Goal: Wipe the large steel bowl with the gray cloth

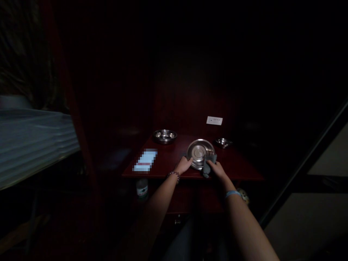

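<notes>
A round steel plate (198,152) lies on a dark red wooden table (168,159), near its front edge. My left hand (184,165) grips the plate's left rim, fingers curled on it. My right hand (216,169) is closed on a grey cloth (208,165) and presses it against the plate's right rim. A bead bracelet circles my left wrist and a light blue band my right.
A steel bowl (164,136) stands at the back left of the table, a small metal ashtray (223,143) at the back right. A blurred flat card (145,161) lies at the left. A white socket plate (214,120) is on the wall. A bottle (141,188) stands under the table.
</notes>
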A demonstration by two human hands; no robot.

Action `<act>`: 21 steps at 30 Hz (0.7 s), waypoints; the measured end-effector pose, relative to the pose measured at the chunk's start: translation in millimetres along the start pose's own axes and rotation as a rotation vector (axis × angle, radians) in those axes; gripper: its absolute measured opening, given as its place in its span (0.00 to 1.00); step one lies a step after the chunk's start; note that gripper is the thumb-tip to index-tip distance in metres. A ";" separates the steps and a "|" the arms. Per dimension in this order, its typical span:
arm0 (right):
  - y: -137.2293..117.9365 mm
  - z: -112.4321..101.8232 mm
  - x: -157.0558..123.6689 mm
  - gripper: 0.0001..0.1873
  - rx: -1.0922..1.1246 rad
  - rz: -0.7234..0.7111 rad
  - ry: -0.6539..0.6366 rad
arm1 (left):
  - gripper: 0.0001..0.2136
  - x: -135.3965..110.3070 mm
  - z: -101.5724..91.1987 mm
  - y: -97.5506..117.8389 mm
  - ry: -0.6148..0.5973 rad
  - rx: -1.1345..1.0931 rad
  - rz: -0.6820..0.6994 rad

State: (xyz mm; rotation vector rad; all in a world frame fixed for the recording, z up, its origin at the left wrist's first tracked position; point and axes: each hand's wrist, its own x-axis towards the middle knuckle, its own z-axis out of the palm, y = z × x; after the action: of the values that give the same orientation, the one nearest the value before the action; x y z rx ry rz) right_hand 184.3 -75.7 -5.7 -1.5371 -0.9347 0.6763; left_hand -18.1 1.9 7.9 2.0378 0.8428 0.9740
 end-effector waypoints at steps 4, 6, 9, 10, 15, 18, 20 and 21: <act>-2.2 4.7 -0.6 0.13 -0.019 -0.021 -0.008 | 0.17 4.3 -1.8 0.5 0.044 -0.101 -0.006; -3.5 5.7 -1.7 0.15 0.006 -0.036 0.004 | 0.20 3.9 -4.2 1.8 0.042 -0.171 0.023; -5.1 5.3 -2.5 0.17 0.021 -0.071 0.066 | 0.26 2.6 -7.5 1.9 0.049 -0.265 -0.006; -5.4 5.0 -2.3 0.18 0.008 -0.080 0.094 | 0.27 2.9 -8.2 0.8 0.068 -0.290 -0.044; -5.3 6.6 0.5 0.21 -0.070 -0.073 0.188 | 0.22 12.9 -5.3 -13.8 0.284 -0.424 -0.182; -5.8 10.4 1.6 0.21 -0.075 -0.088 0.195 | 0.12 18.9 -2.1 -23.4 0.338 -0.432 -0.139; -6.0 12.8 2.0 0.22 -0.070 -0.101 0.181 | 0.10 20.2 -1.2 -27.3 0.347 -0.408 -0.123; -6.0 13.9 2.1 0.22 -0.071 -0.106 0.171 | 0.10 20.1 -1.0 -28.3 0.349 -0.397 -0.121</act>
State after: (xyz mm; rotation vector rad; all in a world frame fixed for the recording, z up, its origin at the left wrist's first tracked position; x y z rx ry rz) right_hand 172.7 -66.5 -2.1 -1.5689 -0.9110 0.4328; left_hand -15.9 33.1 -7.3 1.4883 0.8578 1.3319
